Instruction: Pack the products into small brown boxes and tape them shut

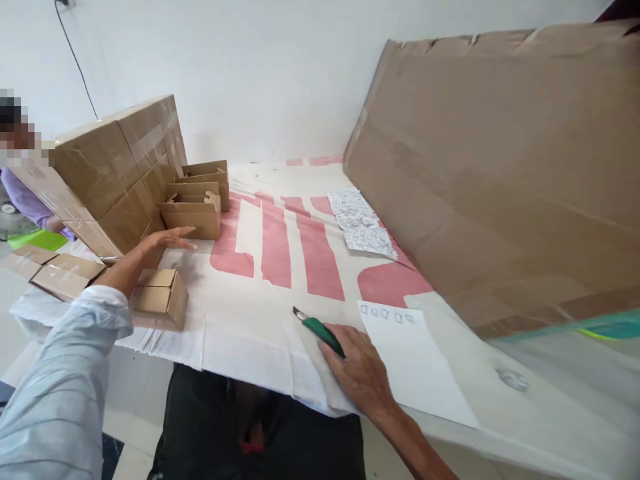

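My right hand is wrapped round a green utility knife, its blade pointing up and to the left over the white cloth. On the left, my left hand reaches out with its fingers stretched, beside an open cardboard box; whether it touches the box I cannot tell. Behind that box stands another open box. Nearer to me, a closed small carton sits by the table's front edge, partly behind my forearm. A white sheet with drawn marks lies right of the knife hand.
Stacked taped cartons rise at the left, and a large cardboard sheet leans at the right. More small cartons line the left edge. A patterned paper lies on the red-marked tablecloth. A person is at far left.
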Tool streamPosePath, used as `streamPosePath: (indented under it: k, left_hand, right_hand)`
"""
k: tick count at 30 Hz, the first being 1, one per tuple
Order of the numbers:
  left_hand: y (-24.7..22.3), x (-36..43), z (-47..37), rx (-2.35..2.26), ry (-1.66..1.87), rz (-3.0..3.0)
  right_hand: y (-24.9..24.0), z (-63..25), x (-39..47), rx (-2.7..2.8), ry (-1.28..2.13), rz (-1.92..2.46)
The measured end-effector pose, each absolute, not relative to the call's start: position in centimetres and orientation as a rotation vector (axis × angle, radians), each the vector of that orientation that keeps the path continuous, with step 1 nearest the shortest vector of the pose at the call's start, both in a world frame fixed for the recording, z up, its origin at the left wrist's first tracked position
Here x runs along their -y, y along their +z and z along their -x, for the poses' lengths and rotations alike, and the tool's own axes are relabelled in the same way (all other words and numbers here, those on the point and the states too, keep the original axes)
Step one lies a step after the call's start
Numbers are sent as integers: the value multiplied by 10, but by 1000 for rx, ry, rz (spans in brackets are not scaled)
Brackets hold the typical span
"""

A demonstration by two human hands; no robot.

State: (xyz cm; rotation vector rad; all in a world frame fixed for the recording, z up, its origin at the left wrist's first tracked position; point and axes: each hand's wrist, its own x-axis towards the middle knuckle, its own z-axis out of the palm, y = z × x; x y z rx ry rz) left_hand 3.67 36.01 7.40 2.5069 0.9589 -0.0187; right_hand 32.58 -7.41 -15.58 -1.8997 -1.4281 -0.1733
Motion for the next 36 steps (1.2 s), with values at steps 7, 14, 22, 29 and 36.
streamPosePath:
  k: [7,14,22,29,36]
  left_hand:
    - [144,-291,47,-793,-365,-2540]
    - [112,-223,93,-1003,-532,-2882]
    - [90,-198,61,-931,-210,-2962]
    - [64,-134,17,-691,88,-2797]
    - [49,-149,85,-812,488,-2298]
  right_hand:
    - [-152,-324,72,1376,-137,1939]
    - [-148,-324,72,1347,-121,1895]
    - [-132,-292,74,1351,-98,1808]
    - [-140,-283,77,1460,-88,1851]
    - [-118,-279,73,1434,-110,1775]
